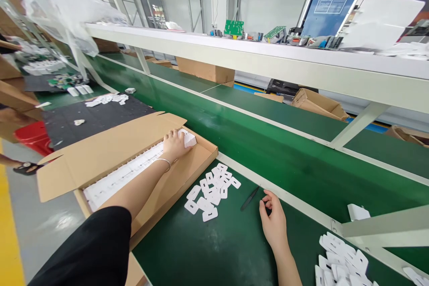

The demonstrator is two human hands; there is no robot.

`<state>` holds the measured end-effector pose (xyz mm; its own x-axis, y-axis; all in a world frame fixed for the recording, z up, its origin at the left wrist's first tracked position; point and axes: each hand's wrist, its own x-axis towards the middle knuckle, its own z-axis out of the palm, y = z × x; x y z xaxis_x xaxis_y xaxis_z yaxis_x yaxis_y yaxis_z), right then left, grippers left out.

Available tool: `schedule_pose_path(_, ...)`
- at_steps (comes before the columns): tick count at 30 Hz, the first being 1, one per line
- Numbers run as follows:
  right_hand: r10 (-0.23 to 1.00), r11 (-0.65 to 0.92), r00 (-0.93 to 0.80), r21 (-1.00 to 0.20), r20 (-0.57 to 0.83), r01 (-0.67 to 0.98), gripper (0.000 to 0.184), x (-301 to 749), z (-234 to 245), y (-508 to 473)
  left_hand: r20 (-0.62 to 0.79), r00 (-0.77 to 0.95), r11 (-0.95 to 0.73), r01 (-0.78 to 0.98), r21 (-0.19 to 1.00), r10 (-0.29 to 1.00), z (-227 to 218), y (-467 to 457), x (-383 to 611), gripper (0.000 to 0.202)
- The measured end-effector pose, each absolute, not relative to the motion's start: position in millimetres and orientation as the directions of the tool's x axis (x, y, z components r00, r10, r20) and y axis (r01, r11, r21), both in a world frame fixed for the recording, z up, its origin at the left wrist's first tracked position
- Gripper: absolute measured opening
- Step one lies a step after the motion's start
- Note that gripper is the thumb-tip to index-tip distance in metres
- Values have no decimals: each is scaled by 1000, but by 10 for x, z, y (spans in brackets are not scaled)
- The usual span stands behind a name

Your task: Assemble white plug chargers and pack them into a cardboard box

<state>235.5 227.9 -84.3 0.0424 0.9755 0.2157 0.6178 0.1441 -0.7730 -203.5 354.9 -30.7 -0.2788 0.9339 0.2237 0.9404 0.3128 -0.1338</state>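
My left hand [174,144] reaches into an open cardboard box [110,152] and closes its fingers on a white plastic part [188,138] at the far end of a long row of white parts [120,176] packed inside. A thin bracelet sits on that wrist. My right hand [274,221] rests on the green mat with its fingers loosely curled and nothing in them, beside a black blade-like tool [250,199]. A small heap of flat white tabs [212,191] lies between the box and my right hand.
A second heap of white tabs [342,261] lies at the lower right. A green conveyor belt [268,143] runs past, under a white shelf [254,56] carrying circuit boards and a blue sign. Cardboard boxes [318,103] stand behind. Another person's arm shows at the left edge.
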Motion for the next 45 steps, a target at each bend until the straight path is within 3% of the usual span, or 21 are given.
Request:
schedule_pose_path(22, 973, 173, 17, -773, 231, 610, 40, 2356, -827, 2282, 238, -190, 224, 966, -126, 953, -374, 3185, -2193, 72)
schedule_pose_path(34, 965, 203, 9, -764, 264, 612, 37, 2374, -831, 2282, 260, -259, 283, 957, -59, 930, -313, 3231, -2137, 71)
schedule_pose_path(41, 947, 252, 14, -773, 320, 583, 31, 2355, -786, 2247, 405, -234, 227, 972, 68, 884, 100, 3177, -1756, 59)
schedule_pose_path(45, 942, 260, 27, -775, 336, 576, 26, 2299, -762, 2175, 646, -64, -76, 979, 187, 761, 427, 2954, -1375, 50)
